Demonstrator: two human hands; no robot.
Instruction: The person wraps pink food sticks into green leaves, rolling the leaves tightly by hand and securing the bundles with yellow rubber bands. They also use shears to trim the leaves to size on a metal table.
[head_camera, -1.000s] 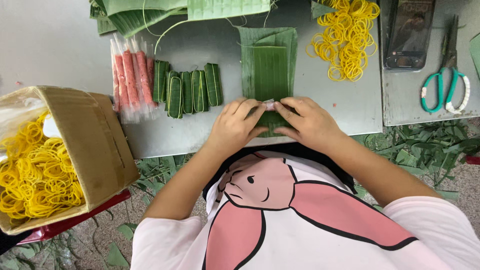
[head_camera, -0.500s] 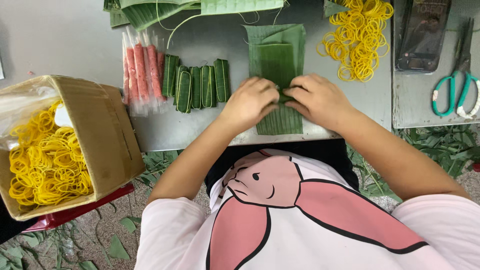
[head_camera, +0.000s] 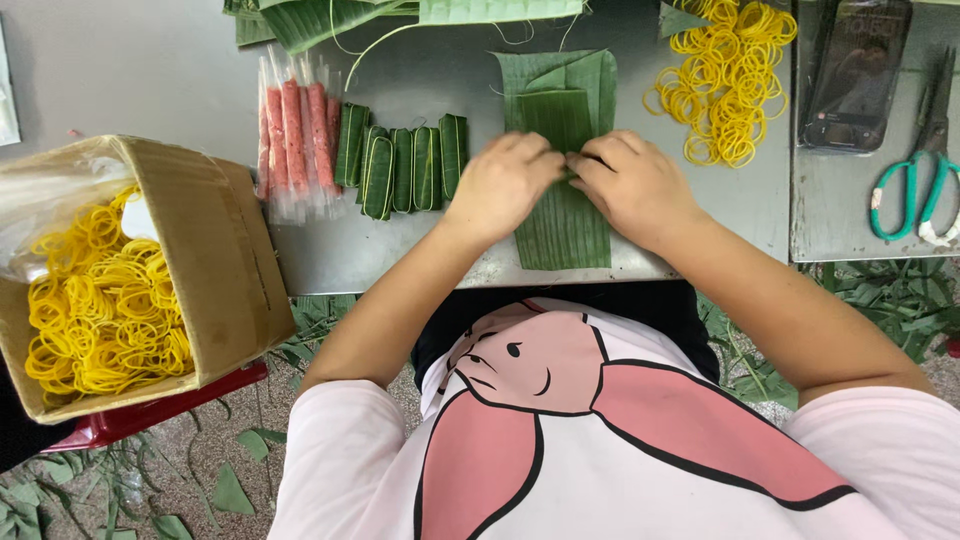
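left hand (head_camera: 503, 184), right hand (head_camera: 632, 185), palms down, curled fingertips meeting, forearms converging

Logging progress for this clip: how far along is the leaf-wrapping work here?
Done: five green leaf-wrapped bundles lie in a row on the grey metal table. In hand: the left hand and right hand press together on a flat green banana leaf strip. Left: pink sausage sticks in clear plastic remain unwrapped, with loose yellow rubber bands lying beside.

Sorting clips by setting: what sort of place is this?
Probably a small food-wrapping workstation: a grey metal table holds green banana-leaf strips, wrapped leaf parcels and loose yellow rubber bands.
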